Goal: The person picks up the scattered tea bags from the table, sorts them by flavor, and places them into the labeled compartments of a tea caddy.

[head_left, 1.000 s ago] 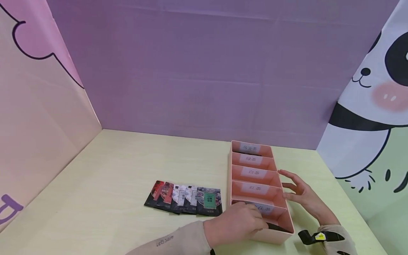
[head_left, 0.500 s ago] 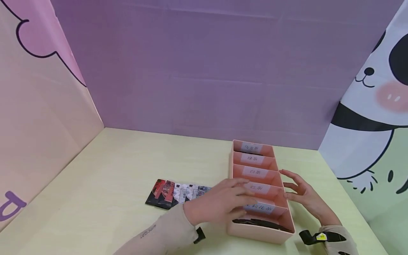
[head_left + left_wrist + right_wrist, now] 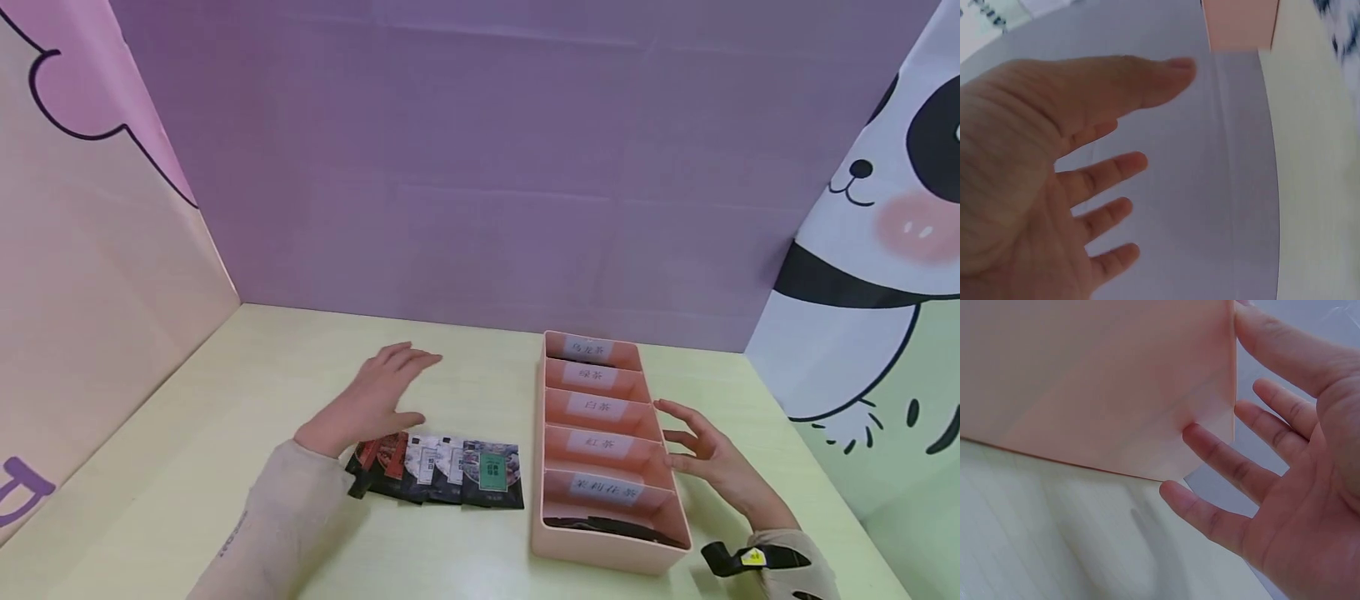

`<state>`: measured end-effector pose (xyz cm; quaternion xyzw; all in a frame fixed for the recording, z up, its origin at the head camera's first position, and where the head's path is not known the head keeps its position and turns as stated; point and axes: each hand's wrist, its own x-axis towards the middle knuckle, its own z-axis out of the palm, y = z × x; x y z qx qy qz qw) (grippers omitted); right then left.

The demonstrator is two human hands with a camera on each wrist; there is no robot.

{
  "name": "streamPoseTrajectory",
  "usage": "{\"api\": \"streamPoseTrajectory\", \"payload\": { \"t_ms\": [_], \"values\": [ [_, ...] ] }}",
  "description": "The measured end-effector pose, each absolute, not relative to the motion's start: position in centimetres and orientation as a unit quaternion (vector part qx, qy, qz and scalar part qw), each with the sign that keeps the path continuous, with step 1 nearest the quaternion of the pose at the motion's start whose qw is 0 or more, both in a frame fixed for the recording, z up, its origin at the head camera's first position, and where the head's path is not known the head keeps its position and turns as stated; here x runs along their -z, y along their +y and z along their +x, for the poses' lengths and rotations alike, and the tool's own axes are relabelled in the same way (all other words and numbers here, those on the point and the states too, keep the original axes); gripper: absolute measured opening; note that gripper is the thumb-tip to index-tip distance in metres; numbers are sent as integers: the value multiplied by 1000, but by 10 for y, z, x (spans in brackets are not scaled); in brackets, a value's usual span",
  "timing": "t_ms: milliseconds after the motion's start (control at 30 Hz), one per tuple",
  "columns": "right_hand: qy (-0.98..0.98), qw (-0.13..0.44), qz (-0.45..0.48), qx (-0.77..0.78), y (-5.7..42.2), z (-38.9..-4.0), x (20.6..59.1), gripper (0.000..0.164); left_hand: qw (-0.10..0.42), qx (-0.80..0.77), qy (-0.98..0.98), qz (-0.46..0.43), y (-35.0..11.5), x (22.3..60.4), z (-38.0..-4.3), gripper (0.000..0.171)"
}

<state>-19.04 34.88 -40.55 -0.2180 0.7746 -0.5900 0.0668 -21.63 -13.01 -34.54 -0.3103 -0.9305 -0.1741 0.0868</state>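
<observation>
My left hand (image 3: 371, 396) is held above the table, fingers spread and nothing in them. Beneath and beside it lies an overlapping row of tea sachets: red-labelled ones (image 3: 392, 465) partly covered by the hand and sleeve, pale-labelled ones (image 3: 450, 471), and a green-labelled one (image 3: 492, 473) at the right end. A pink divided box (image 3: 585, 550) stands to their right. In its front compartment rests a dark sachet (image 3: 615, 528). With its fingers extended, my right hand (image 3: 723, 471) touches the box's right side; the right wrist view shows fingertips (image 3: 1192, 430) on the pink wall.
White labels with Chinese writing (image 3: 600, 407) mark the box's compartments. A purple backdrop (image 3: 450, 167) rises behind the pale table (image 3: 187, 467). Printed panels stand left and right, the right one with a panda (image 3: 862, 333).
My left hand has left the box's front compartment and moved left, to above the sachets' left end. A dark sachet now shows in that compartment. My right hand keeps its place.
</observation>
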Motion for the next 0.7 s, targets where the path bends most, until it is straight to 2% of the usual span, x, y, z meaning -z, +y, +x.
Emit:
{"api": "streamPoseTrajectory", "payload": {
  "t_ms": [67, 200, 267, 500, 700],
  "values": [
    [775, 65, -221, 589, 349, -191, 406, 65, 71, 180, -941, -277, -147, 346, -219, 88],
    [774, 66, -222, 590, 349, -191, 407, 65, 3, 196, -957, -216, -172, 350, -221, 106],
    [773, 66, -222, 591, 350, -191, 408, 65, -32, 194, -961, -196, -178, 353, -223, 106],
    [769, 64, -227, 594, 352, -192, 409, 65, -125, 162, -963, -176, -181, 368, -232, 76],
    [772, 66, -222, 592, 350, -193, 410, 65, -148, 149, -965, -160, -184, 380, -237, 56]
  ]
}}
